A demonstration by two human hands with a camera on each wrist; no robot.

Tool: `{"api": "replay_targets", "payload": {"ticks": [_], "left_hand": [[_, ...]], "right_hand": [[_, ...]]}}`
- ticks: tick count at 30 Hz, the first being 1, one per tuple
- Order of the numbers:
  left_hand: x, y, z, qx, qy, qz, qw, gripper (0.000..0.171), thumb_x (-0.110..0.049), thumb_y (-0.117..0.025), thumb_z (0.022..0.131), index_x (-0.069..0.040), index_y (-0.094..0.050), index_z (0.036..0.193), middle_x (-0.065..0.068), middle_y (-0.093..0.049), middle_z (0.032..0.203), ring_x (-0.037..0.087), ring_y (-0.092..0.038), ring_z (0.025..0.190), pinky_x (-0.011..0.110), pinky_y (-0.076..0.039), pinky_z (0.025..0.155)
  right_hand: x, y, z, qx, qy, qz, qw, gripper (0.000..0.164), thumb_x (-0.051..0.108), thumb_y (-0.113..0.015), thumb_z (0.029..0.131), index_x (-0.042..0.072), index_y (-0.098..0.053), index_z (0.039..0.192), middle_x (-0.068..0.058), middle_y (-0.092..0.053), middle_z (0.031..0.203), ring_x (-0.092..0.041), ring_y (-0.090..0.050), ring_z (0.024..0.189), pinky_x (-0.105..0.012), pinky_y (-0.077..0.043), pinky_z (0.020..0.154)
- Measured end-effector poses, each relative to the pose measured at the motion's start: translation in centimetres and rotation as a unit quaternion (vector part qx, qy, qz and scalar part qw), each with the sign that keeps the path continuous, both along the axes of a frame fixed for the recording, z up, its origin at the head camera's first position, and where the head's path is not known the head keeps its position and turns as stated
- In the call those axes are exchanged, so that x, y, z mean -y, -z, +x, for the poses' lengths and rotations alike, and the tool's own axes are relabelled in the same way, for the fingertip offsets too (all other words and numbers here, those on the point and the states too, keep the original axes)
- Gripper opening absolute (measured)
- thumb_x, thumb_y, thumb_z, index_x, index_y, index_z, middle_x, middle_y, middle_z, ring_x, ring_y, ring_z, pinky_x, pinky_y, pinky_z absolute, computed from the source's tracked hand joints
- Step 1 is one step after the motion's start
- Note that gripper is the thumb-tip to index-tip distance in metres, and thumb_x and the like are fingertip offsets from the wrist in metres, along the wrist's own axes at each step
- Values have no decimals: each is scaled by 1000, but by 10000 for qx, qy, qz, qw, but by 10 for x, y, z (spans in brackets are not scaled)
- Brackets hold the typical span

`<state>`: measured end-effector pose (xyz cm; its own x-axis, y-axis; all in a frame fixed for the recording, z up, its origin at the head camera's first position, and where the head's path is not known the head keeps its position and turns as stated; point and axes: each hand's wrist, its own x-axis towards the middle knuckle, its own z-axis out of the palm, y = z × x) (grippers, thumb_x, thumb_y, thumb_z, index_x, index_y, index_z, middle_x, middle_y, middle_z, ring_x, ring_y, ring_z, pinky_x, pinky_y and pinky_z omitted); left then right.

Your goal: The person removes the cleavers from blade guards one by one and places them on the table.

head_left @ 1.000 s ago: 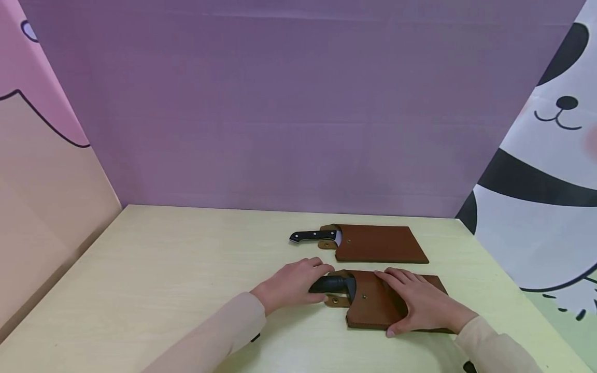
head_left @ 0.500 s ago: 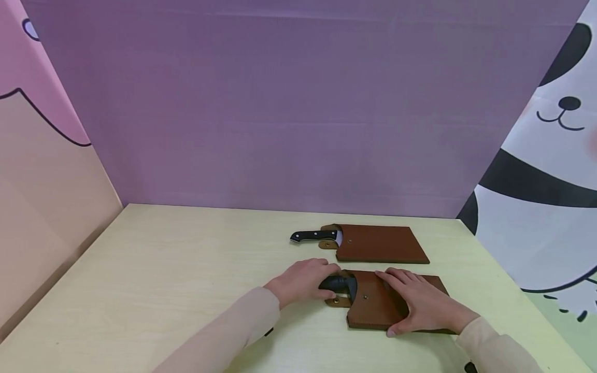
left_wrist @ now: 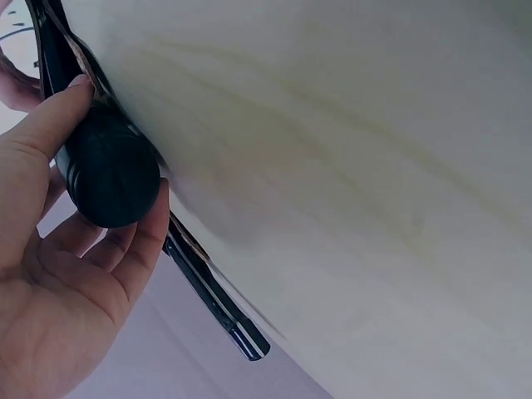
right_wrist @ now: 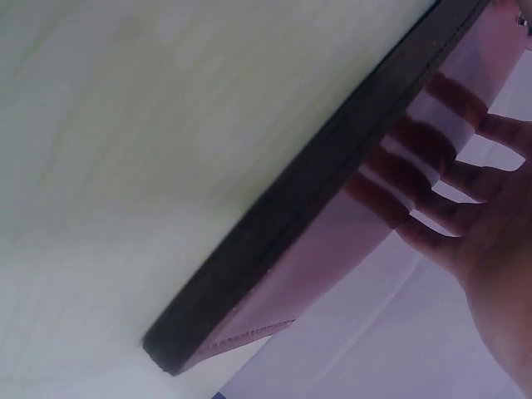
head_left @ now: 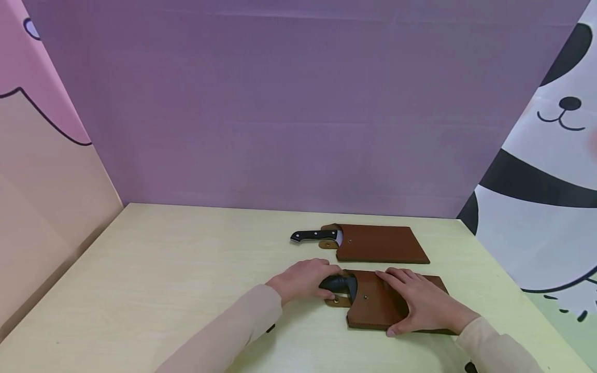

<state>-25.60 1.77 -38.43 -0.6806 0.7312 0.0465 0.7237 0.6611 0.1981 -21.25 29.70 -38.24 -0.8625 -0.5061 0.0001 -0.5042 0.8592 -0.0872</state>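
Observation:
My left hand (head_left: 305,280) grips the thick black handle (left_wrist: 115,170) of a knife by its end, thumb on one side and fingers on the other. The knife's blade is mostly hidden inside a brown leather sheath (head_left: 366,308) lying flat on the table; a bit of dark metal (head_left: 352,287) shows at its mouth. My right hand (head_left: 422,303) rests on top of this sheath with fingers spread and the thumb at its near edge. In the right wrist view, the fingertips touch the sheath's glossy face (right_wrist: 332,241).
Behind lies a second brown sheath (head_left: 378,243), holding a knife with a riveted black handle (head_left: 313,236) that points left. The pale wooden table (head_left: 186,259) meets a purple backdrop (head_left: 298,103) at the rear. Printed panels flank both sides.
My left hand has shifted slightly right along with the knife handle, which now sits deeper in the sheath. The right hand keeps its place.

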Motion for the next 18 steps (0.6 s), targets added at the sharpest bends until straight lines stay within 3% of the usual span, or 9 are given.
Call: {"api": "replay_targets", "payload": {"ticks": [9,18], "left_hand": [[0,-2,-2,139,14,-62,9999,48,-37,-69,79,-29,-53,124,-7,-58,107,6,-53,93,23,-44,84],[3,-1,-7,4,167,70,9998,45,-36,-70,79,-31,-55,121,-8,-59,103,6,-53,91,21,-44,82]], "right_hand": [[0,0,0,-229,7,110,9997,109,81,-61,52,19,-36,138,-12,-45,133,-36,-43,120,-63,-36,90],[2,-3,1,-714,-168,11,9973,109,81,-60,51,19,-38,138,-10,-47,130,-33,-44,119,-60,-38,89]]}}
